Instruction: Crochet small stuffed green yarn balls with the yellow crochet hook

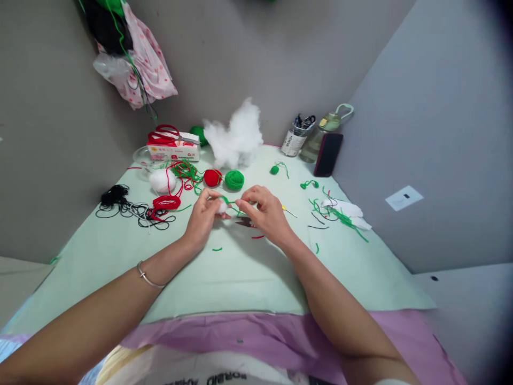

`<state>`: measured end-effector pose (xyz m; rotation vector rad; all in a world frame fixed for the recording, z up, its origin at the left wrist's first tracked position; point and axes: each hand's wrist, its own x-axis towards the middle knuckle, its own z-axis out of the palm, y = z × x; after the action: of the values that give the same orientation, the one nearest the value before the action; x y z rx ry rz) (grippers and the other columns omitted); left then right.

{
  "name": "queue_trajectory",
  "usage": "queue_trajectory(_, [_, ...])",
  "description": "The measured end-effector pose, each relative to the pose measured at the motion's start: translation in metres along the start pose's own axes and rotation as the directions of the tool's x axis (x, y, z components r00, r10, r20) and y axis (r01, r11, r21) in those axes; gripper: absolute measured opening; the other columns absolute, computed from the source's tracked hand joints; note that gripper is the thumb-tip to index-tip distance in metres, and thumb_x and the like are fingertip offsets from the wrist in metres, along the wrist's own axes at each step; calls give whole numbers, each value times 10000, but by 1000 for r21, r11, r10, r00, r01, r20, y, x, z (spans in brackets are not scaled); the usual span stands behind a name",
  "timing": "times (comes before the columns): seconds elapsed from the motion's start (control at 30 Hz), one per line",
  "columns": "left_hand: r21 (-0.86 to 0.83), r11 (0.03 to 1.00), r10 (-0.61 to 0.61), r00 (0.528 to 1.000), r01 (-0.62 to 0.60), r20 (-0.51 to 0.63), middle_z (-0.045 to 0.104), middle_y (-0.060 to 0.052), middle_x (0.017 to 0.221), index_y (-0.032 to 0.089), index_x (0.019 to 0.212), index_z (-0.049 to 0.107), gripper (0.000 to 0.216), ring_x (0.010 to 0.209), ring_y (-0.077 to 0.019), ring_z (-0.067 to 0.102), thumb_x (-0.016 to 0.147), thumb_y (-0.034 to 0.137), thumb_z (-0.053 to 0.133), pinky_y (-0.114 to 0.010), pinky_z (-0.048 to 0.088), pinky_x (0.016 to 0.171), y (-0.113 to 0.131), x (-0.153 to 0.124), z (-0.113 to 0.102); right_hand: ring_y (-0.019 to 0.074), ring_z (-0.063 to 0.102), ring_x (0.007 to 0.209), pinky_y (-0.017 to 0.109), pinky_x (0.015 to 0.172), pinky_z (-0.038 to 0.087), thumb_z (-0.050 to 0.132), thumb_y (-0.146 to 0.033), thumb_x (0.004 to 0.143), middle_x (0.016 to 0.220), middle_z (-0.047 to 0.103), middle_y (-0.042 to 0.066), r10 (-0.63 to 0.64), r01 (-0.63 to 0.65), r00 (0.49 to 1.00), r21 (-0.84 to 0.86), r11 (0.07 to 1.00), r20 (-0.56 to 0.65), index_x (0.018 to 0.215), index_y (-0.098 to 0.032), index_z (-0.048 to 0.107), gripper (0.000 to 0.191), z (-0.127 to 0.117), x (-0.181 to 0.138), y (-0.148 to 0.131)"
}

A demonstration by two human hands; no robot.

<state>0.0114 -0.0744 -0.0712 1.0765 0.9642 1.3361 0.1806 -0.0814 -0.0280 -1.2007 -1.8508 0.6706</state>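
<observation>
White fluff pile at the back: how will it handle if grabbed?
The white fluff is probably light for its bulk, given its wispy edges. Likely floppy and squashable: its outline is ragged. Might tear into tufts, judging by its loose peaks.

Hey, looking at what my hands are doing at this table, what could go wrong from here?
The thin green strand between your left hand and right hand might slip. Loose red yarn crosses green yarn, so pulling either could tangle both. A dark tool lies by your right hand; if it's sharp, you might brush an edge.
</observation>
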Motion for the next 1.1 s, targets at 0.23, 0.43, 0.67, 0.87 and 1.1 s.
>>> queue_trajectory(0.23, [49, 997, 59, 996, -63, 69, 647, 32, 719, 216, 891, 574, 223, 607, -141, 623, 808, 358, 725, -269, 517, 610, 4, -8, 6, 111, 532, 554, 252, 519, 415, 634, -364, 847, 796, 657, -1, 186, -252, 966, 510, 822, 177, 870, -220, 586, 154, 6, 0, -8])
queue_trajectory(0.43, [50, 993, 108, 994, -107, -17, 628, 62, 688, 230, 940, 548, 155, 565, -117, 593, 858, 301, 659, -252, 493, 609, 2, -5, 1, 105, 488, 600, 248, 591, 370, 606, -309, 870, 815, 637, -22, 114, -129, 987, 132, 983, 116, 980, -222, 604, 140, 11, 0, 4])
queue_trajectory(0.67, [12, 999, 38, 995, -39, 87, 636, 59, 707, 221, 915, 553, 201, 592, -120, 612, 817, 301, 709, -259, 515, 618, 4, -4, 2, 105, 345, 549, 262, 564, 251, 597, -332, 876, 543, 430, -61, 161, -166, 982, 47, 985, 96, 661, -202, 583, 252, 18, -3, 4])
queue_trajectory(0.87, [-25, 1000, 3, 977, 3, 212, 675, 26, 800, 207, 974, 575, 335, 727, -129, 656, 788, 379, 793, -278, 566, 734, 14, -5, 0, 104, 345, 514, 253, 519, 271, 596, -328, 841, 530, 459, -56, 224, -228, 974, 125, 966, 41, 645, -208, 552, 234, 17, -1, 7])
queue_trajectory(1.1, [-8, 1000, 1, 993, 0, 117, 626, 64, 689, 205, 857, 530, 330, 601, -106, 614, 727, 310, 814, -245, 586, 601, 9, 1, -2, 127, 425, 597, 260, 608, 313, 474, -324, 934, 626, 516, -31, 110, -113, 990, 31, 993, 92, 728, -213, 545, 245, 21, -11, -3])
